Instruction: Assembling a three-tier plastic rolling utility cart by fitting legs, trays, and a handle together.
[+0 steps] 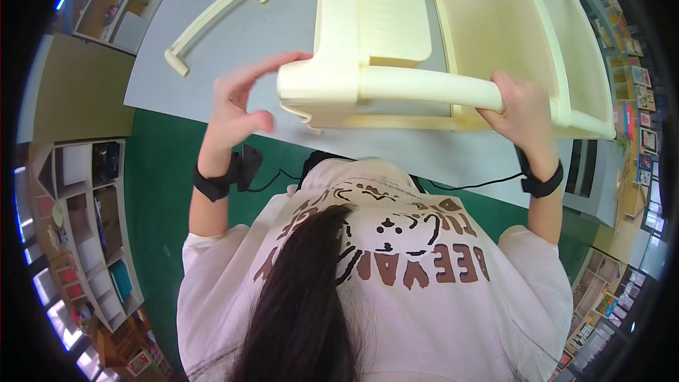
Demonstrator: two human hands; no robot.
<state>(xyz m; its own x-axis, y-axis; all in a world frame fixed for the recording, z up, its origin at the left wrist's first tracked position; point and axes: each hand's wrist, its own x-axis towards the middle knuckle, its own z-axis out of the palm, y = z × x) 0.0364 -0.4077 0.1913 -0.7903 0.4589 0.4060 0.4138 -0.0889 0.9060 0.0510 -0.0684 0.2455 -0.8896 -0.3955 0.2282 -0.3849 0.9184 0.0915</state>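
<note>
Cream plastic shelf unit [453, 35]: tipped on its side over the grey table [283, 21], close before the person. Right hand [522, 110]: wrapped around its rounded rail. Left hand [237, 102]: spread wide, fingertips touching the unit's corner. Loose cream U-shaped bar [212, 18]: lying on the table, well apart.

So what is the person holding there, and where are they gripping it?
A cream plastic rack. The right hand grips its round front bar; the left hand touches its corner with the fingertips, not closed on it.
</note>
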